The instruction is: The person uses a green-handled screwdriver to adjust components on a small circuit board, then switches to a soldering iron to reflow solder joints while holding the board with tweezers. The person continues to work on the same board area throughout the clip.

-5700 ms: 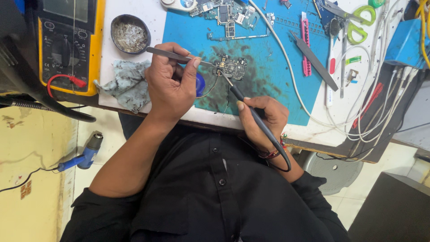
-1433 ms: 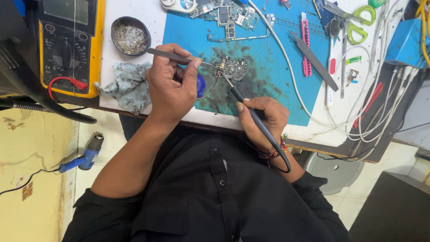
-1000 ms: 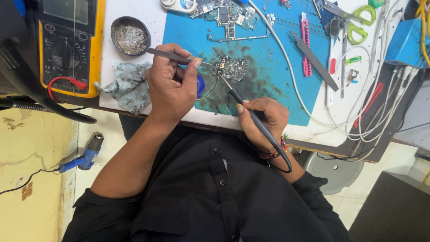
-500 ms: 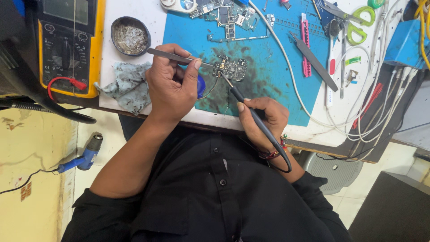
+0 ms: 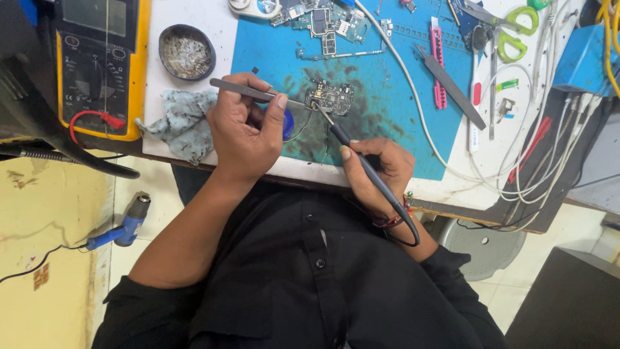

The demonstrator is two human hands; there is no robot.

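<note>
Looking down from the head camera, I see my left hand (image 5: 244, 132) pinching a pair of tweezers (image 5: 255, 94) tightly between thumb and fingers, their tips reaching toward three o'clock to touch the left edge of a small circuit board (image 5: 331, 97). My right hand (image 5: 376, 169) is closed in a pen grip around a dark soldering iron (image 5: 361, 165), which slants up toward eleven o'clock so that its tip meets the board just beside the tweezer tips. The board lies flat on a blue mat (image 5: 387, 90), on a dark stained patch, at about twelve o'clock from both hands. A small blue round object (image 5: 287, 123) sits partly hidden behind my left thumb. At nine o'clock from the left hand lies a crumpled grey cloth (image 5: 181, 123), and above it a round tin (image 5: 187, 52) of metal wool. A yellow meter (image 5: 103, 64) stands at the far left. More circuit boards (image 5: 316, 16) lie at the top edge of the mat, and green-handled scissors (image 5: 510, 29) at two o'clock.
</note>
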